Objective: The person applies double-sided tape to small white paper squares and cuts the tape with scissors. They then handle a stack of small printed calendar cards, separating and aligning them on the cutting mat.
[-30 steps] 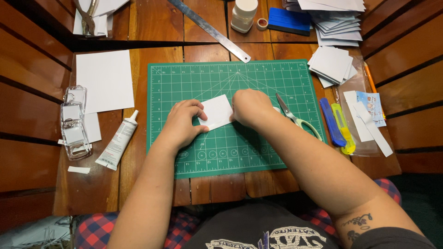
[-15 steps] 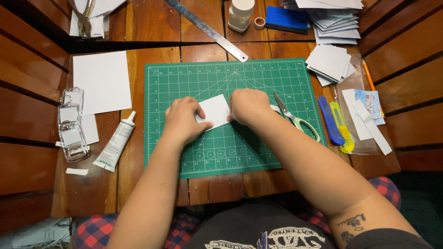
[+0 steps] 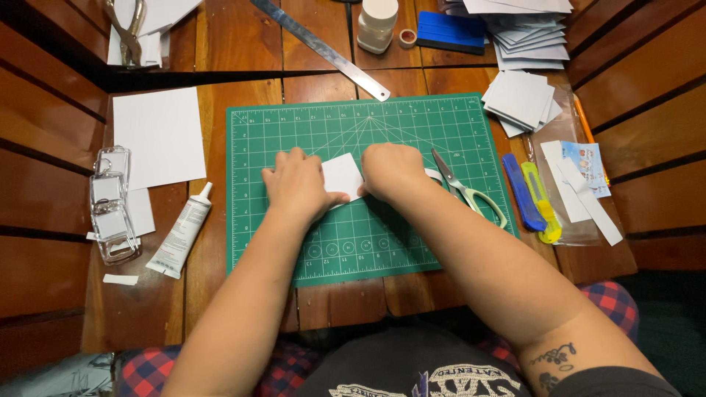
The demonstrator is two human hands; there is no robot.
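A small white paper square (image 3: 343, 177) lies on the green cutting mat (image 3: 412, 242) in the middle of the wooden table. My left hand (image 3: 296, 184) presses on its left edge, with the thumb on the paper's lower corner. My right hand (image 3: 392, 170) presses on its right edge, knuckles up, so the fingertips are hidden. Both hands rest flat on the mat, on either side of the paper.
Scissors (image 3: 471, 192) lie just right of my right hand. A blue cutter (image 3: 521, 192) and a yellow one (image 3: 543, 213) sit past the mat's right edge. A glue tube (image 3: 181, 231), clear tape dispenser (image 3: 112, 206), white sheet (image 3: 157, 137), steel ruler (image 3: 323, 50) and paper stacks (image 3: 521, 98) surround the mat.
Both hands stay on the paper square; they have shifted only slightly on the mat, and the paper looks much the same.
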